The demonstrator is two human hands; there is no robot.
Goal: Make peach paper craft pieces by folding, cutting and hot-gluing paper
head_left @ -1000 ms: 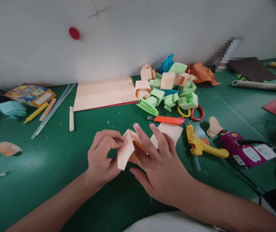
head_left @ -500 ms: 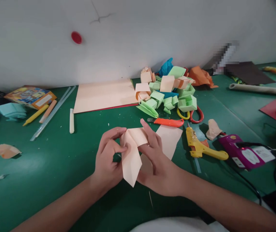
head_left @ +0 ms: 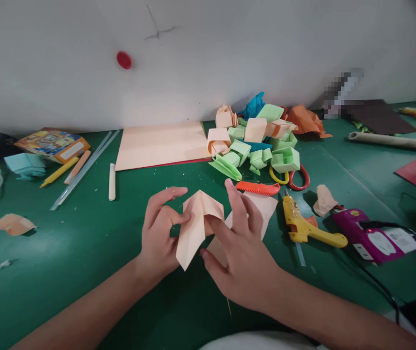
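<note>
A folded piece of peach paper point(head_left: 192, 233) is held up over the table, with a peaked top and a long pointed flap hanging toward me. My left hand point(head_left: 160, 233) grips its left side, thumb on the front face; the fingers behind the paper are hidden. My right hand point(head_left: 246, 248) has its fingers spread. One of its fingertips reaches under the paper's right fold and touches it, while the index finger points up and the thumb stays apart from the paper. Beneath that hand lies a flat peach sheet point(head_left: 266, 211), with an orange box cutter point(head_left: 259, 188) at its far edge.
Folded green and peach paper pieces point(head_left: 250, 153) are heaped against the wall. Right of me lie a yellow glue gun point(head_left: 303, 226), scissors point(head_left: 299, 178) and a purple power adapter point(head_left: 368, 238) with cables. Large peach sheets point(head_left: 162, 146), glue sticks point(head_left: 84, 170) and a yellow crayon point(head_left: 59, 172) lie left.
The folded paper has turned, its top now peaked and its pointed flap swung left. My right thumb has come away from it and the right fingers have spread. The view has shifted slightly.
</note>
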